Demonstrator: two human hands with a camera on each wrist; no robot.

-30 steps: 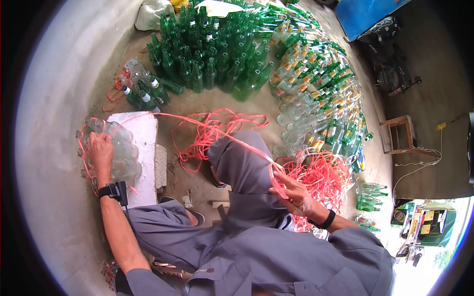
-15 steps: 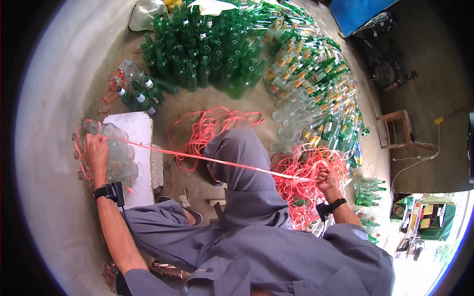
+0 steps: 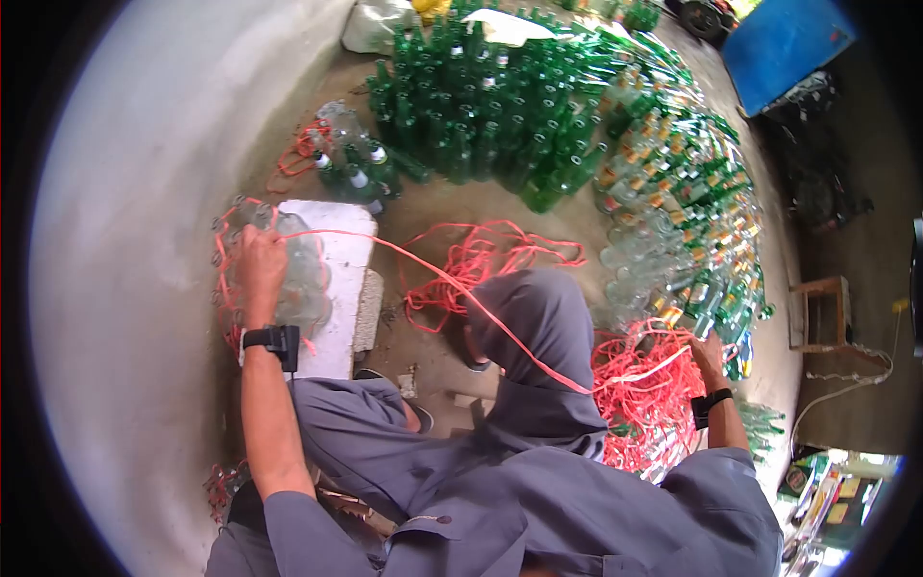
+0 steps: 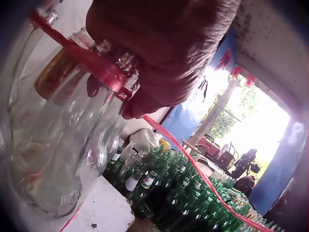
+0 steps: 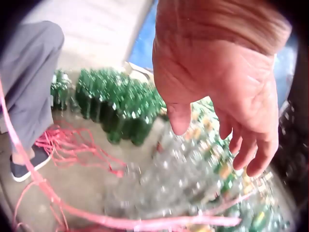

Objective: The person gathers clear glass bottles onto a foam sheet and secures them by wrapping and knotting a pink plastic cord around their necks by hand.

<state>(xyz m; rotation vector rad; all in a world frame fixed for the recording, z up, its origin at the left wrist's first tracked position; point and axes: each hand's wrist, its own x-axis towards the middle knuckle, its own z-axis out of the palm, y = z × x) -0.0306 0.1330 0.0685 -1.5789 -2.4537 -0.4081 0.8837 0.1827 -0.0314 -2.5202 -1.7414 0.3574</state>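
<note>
Clear bottles (image 3: pixel 303 260) stand bunched on a white block (image 3: pixel 341 279), a red plastic strap (image 3: pixel 223 279) around their necks. My left hand (image 3: pixel 260 274) grips the strap at the necks; in the left wrist view its curled fingers partly hide them. From there a strand (image 3: pixel 500 332) runs slack across my knee to the red tangle (image 3: pixel 644 404). At the tangle's right edge is my right hand (image 3: pixel 709 363). The right wrist view shows that hand (image 5: pixel 219 87) with fingers apart and loosely bent, nothing between them, the strand (image 5: pixel 120 222) passing below.
Green bottles (image 3: pixel 461 125) stand packed beyond my knees, and mixed bottles (image 3: pixel 673 212) spread along the right. A second red tangle (image 3: pixel 471 269) lies on the floor past the block. A wooden stool (image 3: pixel 820 313) is at the far right; a wall (image 3: pixel 144 240) rises on the left.
My right hand, earlier closed on the strand and pulling it taut, has moved out past the tangle and opened. The strand now sags. My left hand stays at the necks; the head view has shifted.
</note>
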